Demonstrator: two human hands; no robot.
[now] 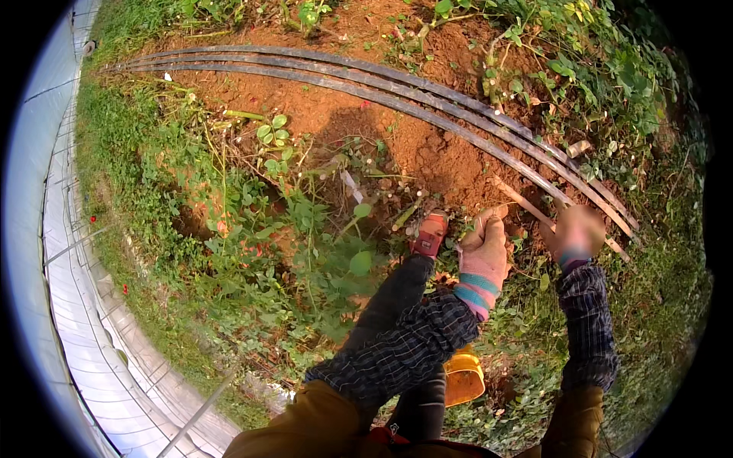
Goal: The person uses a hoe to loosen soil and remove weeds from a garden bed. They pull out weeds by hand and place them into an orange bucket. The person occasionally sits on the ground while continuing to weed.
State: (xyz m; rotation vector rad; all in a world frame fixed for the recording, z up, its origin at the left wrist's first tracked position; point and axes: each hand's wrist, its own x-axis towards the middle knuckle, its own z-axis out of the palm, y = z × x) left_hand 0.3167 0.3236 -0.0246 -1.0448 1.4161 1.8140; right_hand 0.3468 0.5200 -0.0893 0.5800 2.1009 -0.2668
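Wooden stick [519, 198] is slanted over red soil, just below three dark hoses [473, 140], its middle covered by the right hand [578, 231]. That hand's blurred, so whether the stick's gripped can't be told. Left hand [486, 248] is gloved, fingers bent; whether anything's pinched can't be seen. Yellow bucket [464, 374] is spotted below.

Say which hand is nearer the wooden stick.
Right. The right hand overlaps the wooden stick in view; the left hand is apart, to its left.
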